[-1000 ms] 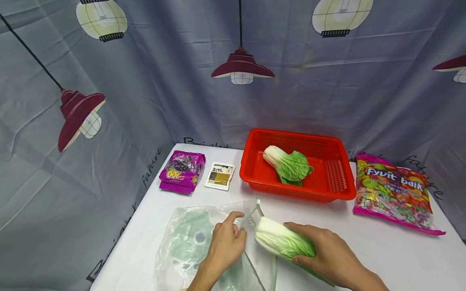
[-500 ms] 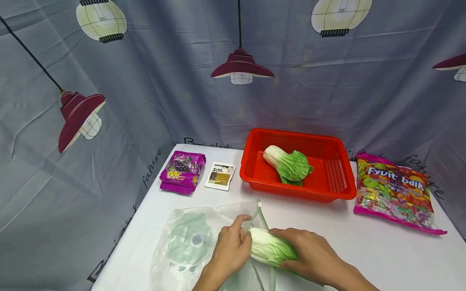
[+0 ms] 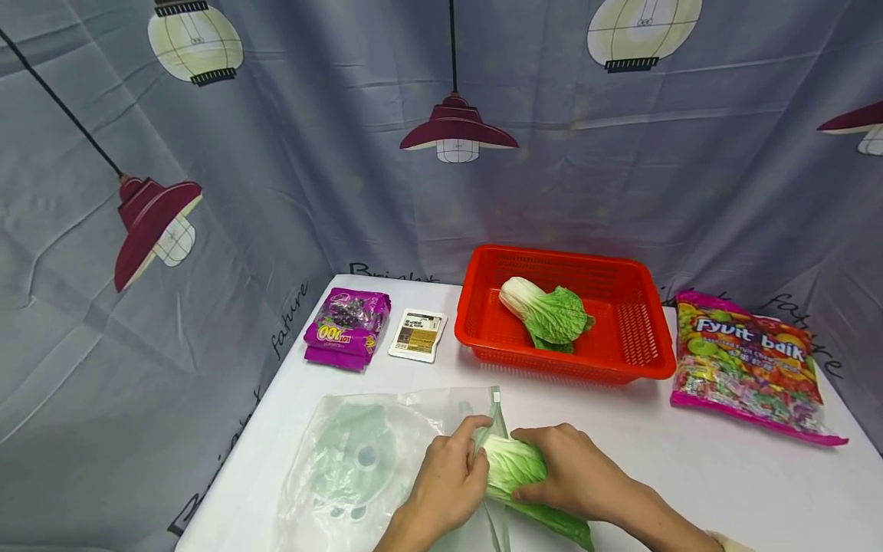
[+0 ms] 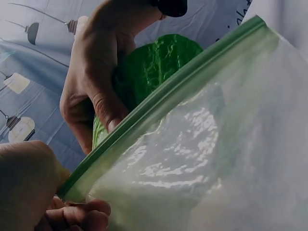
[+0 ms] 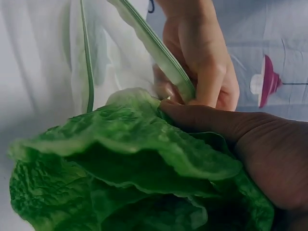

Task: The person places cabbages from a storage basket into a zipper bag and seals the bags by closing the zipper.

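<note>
My right hand (image 3: pixel 576 468) grips a napa cabbage (image 3: pixel 513 464) across its middle, the thumb pressed along its near side. The white stem end has gone through the mouth of a clear zip bag (image 3: pixel 359 452), while the green leaves (image 5: pixel 134 168) stick out toward my right wrist. My left hand (image 3: pixel 451 475) pinches the bag's upper edge beside its green zip strip (image 4: pixel 163 91). In the left wrist view the pale stem shows through the plastic. The bag lies flat on the table to the left of the cabbage.
Behind the bag, a red basket (image 3: pixel 476 337) holds another cabbage (image 3: pixel 552 310). A purple packet (image 3: pixel 347 326) and a small white labelled pack (image 3: pixel 417 335) lie at the back left. A pink candy bag (image 3: pixel 748 368) lies at the right.
My right hand has pushed the cabbage leftward, its stem end into the bag's mouth. My left hand has shifted slightly right and down, keeping its pinch on the bag edge.
</note>
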{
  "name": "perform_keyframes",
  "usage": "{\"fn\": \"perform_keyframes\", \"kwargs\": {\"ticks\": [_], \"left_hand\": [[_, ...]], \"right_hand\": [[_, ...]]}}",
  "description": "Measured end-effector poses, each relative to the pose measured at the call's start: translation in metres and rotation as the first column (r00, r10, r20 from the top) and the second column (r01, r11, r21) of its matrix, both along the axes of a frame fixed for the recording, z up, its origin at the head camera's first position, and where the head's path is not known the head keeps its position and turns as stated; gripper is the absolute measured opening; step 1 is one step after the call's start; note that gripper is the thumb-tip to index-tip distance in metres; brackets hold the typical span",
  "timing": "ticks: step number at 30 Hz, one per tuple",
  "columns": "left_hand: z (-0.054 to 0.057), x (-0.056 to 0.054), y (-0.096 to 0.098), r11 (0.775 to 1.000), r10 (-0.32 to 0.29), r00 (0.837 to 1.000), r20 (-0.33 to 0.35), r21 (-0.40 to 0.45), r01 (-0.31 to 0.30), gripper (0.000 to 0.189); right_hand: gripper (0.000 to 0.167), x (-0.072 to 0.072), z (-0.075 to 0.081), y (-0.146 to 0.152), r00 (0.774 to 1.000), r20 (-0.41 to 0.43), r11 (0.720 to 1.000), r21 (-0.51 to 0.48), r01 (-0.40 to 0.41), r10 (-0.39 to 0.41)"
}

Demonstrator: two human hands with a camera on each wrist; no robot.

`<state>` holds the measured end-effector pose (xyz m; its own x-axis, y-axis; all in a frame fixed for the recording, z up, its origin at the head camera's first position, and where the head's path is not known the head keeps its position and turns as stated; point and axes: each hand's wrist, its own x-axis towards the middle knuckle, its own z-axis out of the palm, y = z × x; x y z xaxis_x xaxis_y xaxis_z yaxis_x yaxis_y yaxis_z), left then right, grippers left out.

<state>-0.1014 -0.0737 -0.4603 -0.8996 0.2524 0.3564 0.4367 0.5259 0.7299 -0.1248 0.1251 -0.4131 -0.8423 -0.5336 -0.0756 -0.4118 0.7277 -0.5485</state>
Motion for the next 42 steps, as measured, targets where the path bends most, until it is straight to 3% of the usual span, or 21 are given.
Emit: {"fn": "perform_keyframes", "kwargs": {"ticks": [6,11,20,23,27,30,35,39,42], "left_hand": [[0.001,0.002,0.002,1.000,-0.015,1.000,-0.025,0.003,0.016,0.040],[0.003,0.005,0.004,0.998,-0.055,0.996,-0.075,0.015,0.056,0.043],[0.006,0.006,0.006,0.978,-0.139,0.986,-0.096,0.142,0.152,0.047],[0.009,0.006,0.005,0.970,-0.139,0.983,-0.117,0.183,0.159,0.048],[0.013,0.005,0.000,0.962,-0.119,0.985,-0.125,0.232,0.145,0.047],[0.015,0.005,-0.002,0.958,-0.103,0.985,-0.135,0.253,0.135,0.045],[0.018,0.006,-0.005,0.951,-0.110,0.983,-0.149,0.273,0.148,0.046],[0.020,0.007,-0.005,0.946,-0.130,0.979,-0.158,0.276,0.170,0.047],[0.024,0.006,-0.009,0.942,-0.135,0.976,-0.169,0.284,0.179,0.047]], "right_hand": [[0.062,-0.005,0.001,0.001,0.992,0.120,0.998,-0.043,0.048,-0.042],[0.042,-0.007,-0.002,0.004,0.984,0.176,0.984,-0.173,0.051,-0.020],[0.060,0.007,-0.023,-0.002,0.996,0.034,0.979,-0.186,0.082,-0.077],[0.049,0.004,-0.026,0.001,0.992,0.128,0.955,-0.294,0.042,-0.005],[0.033,-0.011,-0.028,0.013,0.943,0.327,0.903,-0.421,0.088,0.060],[0.030,-0.024,-0.031,0.018,0.926,0.374,0.909,-0.402,0.112,0.051],[0.024,-0.041,-0.040,0.011,0.925,0.354,0.945,-0.326,-0.017,0.138],[0.009,-0.050,-0.044,-0.002,0.920,0.306,0.935,-0.325,-0.142,0.247],[0.007,-0.053,-0.045,-0.008,0.938,0.222,0.927,-0.324,-0.186,0.266]]}}
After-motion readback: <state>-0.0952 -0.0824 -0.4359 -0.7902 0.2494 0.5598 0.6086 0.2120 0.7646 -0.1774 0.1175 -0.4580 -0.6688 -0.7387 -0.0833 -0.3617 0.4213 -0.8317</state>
